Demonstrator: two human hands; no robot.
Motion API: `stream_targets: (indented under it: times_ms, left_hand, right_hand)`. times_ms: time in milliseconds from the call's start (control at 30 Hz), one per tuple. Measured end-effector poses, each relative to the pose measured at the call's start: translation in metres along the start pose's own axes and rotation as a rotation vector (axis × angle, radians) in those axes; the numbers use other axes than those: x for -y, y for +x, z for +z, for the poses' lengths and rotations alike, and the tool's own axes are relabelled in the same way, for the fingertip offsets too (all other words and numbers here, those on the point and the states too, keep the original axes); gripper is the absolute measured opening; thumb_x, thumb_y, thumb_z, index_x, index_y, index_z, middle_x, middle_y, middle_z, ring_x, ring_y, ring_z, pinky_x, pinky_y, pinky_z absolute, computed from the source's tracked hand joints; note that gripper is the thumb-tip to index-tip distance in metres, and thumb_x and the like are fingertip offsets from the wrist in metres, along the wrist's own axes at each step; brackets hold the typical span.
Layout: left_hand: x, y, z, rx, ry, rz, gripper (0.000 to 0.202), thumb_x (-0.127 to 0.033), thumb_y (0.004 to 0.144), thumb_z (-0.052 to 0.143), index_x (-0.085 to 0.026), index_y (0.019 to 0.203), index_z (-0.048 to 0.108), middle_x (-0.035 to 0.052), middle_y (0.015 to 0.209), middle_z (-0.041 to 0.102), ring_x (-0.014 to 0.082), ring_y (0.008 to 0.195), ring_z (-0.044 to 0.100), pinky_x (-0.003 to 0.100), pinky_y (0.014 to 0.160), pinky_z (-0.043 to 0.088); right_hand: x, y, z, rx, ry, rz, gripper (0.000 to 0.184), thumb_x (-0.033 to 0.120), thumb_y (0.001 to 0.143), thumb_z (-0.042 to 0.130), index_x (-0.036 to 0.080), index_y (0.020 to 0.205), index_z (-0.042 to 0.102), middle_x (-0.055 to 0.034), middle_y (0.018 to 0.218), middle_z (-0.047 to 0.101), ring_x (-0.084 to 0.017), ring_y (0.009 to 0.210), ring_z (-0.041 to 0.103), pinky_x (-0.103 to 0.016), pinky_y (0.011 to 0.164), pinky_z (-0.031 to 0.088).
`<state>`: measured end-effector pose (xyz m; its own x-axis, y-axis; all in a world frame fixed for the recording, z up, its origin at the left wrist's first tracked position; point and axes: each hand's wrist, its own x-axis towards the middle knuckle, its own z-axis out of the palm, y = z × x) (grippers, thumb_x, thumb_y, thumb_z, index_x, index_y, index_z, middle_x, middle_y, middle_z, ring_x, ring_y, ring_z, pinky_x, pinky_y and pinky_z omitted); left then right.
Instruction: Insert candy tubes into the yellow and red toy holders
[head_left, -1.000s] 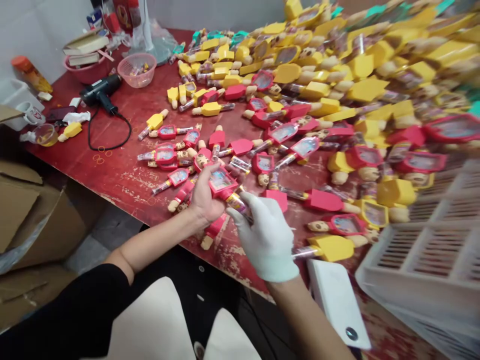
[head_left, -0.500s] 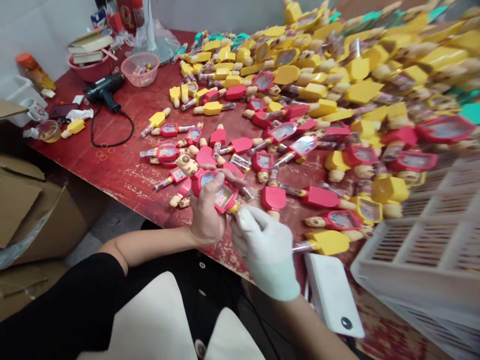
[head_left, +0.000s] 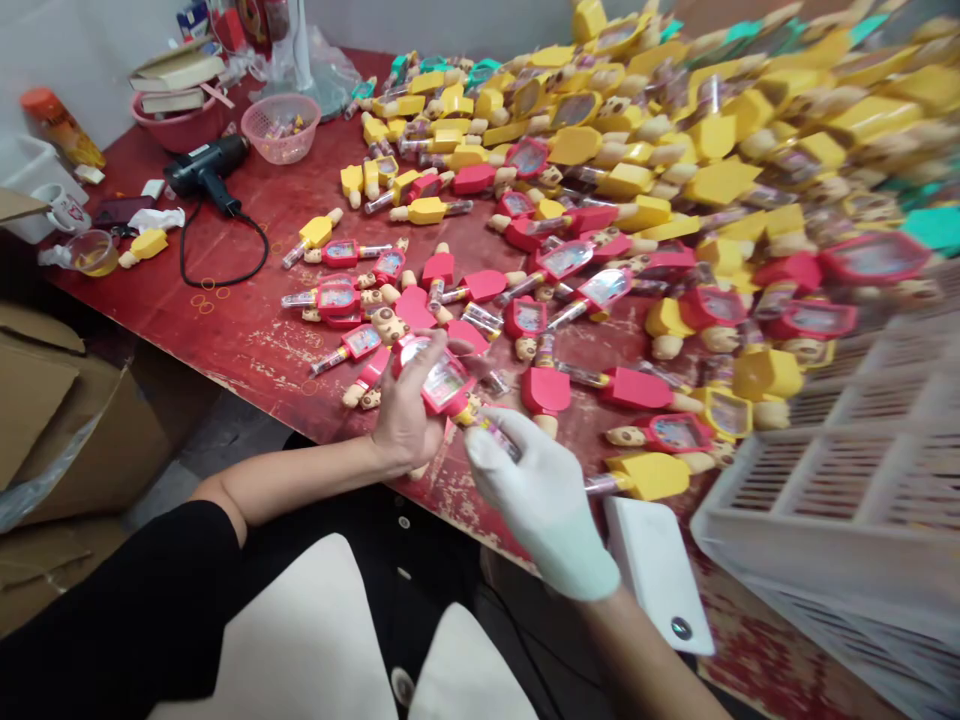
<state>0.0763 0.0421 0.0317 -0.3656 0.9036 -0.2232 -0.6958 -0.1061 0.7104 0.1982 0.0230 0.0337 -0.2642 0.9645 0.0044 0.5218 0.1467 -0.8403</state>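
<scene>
One red toy [head_left: 444, 380] is clasped by the curled fingers of the bare left hand [head_left: 405, 415] over the near edge of the table [head_left: 247, 340]. Its clear tube [head_left: 487, 428] is pinched by the gloved right hand [head_left: 544, 495], now drawn slightly nearer and rightward, so more tube is exposed.

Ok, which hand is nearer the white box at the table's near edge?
Right. The gloved right hand is just left of the white box, not touching it; the bare left hand is farther left. Both hold the red toy.
</scene>
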Motion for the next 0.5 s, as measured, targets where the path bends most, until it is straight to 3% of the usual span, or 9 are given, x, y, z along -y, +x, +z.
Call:
stream_targets:
  times_ms: [100, 200, 367, 500]
  left_hand:
    - [-0.005, -0.001, 0.004, -0.052, -0.062, -0.143, 0.041, -0.059, 0.093, 0.053, -0.019, 0.094, 0.064, 0.0079, 0.097, 0.073, 0.0282, 0.114, 0.069, 0.041, 0.093, 0.058]
    - [-0.009, -0.013, 0.01, -0.068, -0.123, -0.205, 0.044, -0.063, 0.09, 0.052, -0.02, 0.085, 0.061, 0.0076, 0.087, 0.072, 0.0291, 0.107, 0.072, 0.042, 0.09, 0.059]
    - [-0.011, -0.036, 0.012, -0.002, -0.166, -0.108, 0.036, -0.055, 0.075, 0.066, -0.023, 0.085, 0.054, 0.0036, 0.077, 0.07, 0.0282, 0.092, 0.075, 0.04, 0.081, 0.06]
    - [-0.015, -0.047, 0.014, 0.044, -0.184, 0.01, 0.035, -0.049, 0.074, 0.067, -0.024, 0.093, 0.052, 0.0015, 0.076, 0.069, 0.0247, 0.083, 0.075, 0.038, 0.078, 0.06]
  right_hand:
    - [0.001, -0.005, 0.003, -0.118, -0.075, -0.036, 0.049, 0.063, 0.085, 0.058, 0.019, 0.1, 0.073, -0.0092, 0.091, 0.075, -0.023, 0.078, 0.067, -0.033, 0.068, 0.054]
    - [0.004, -0.015, 0.002, -0.19, -0.185, -0.135, 0.047, 0.061, 0.088, 0.057, 0.02, 0.099, 0.075, -0.0087, 0.08, 0.075, -0.021, 0.064, 0.065, -0.032, 0.062, 0.053]
    - [0.024, -0.031, -0.014, -0.154, -0.359, -0.227, 0.037, 0.057, 0.089, 0.059, 0.023, 0.089, 0.074, -0.0083, 0.069, 0.071, -0.022, 0.059, 0.065, -0.03, 0.056, 0.049]
    - [0.046, -0.035, -0.025, -0.088, -0.317, -0.208, 0.031, 0.052, 0.088, 0.06, 0.024, 0.085, 0.073, -0.0044, 0.056, 0.061, -0.019, 0.05, 0.057, -0.029, 0.052, 0.045]
